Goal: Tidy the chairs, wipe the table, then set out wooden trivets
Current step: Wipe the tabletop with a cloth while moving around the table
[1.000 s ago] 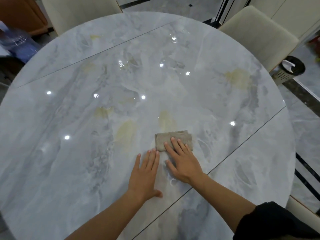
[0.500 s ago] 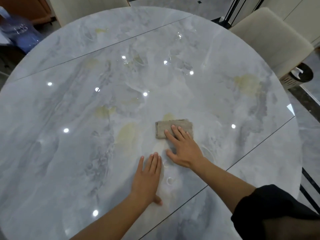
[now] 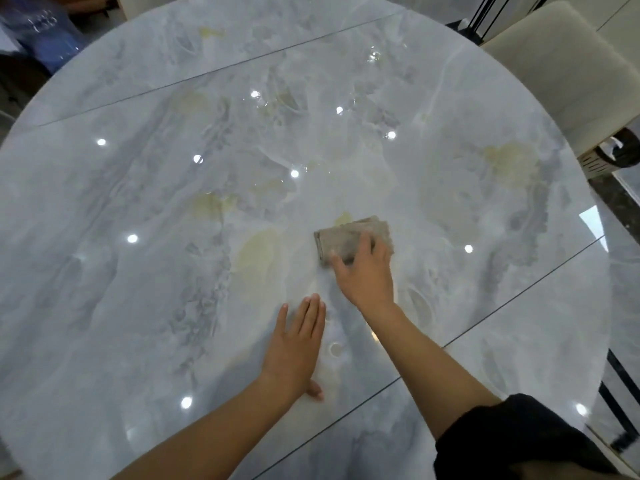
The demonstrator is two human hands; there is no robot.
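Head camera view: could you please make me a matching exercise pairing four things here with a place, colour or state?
Things:
1. cloth
2. left hand
3. right hand
4. chair

Descriptions:
A. flat on the table, fingers straight
B. cream, beyond the table's far right edge
C. grey-brown, folded, lying on the table
D. pressing down on the cloth

Pairs: 1-C, 2-A, 3-D, 4-B
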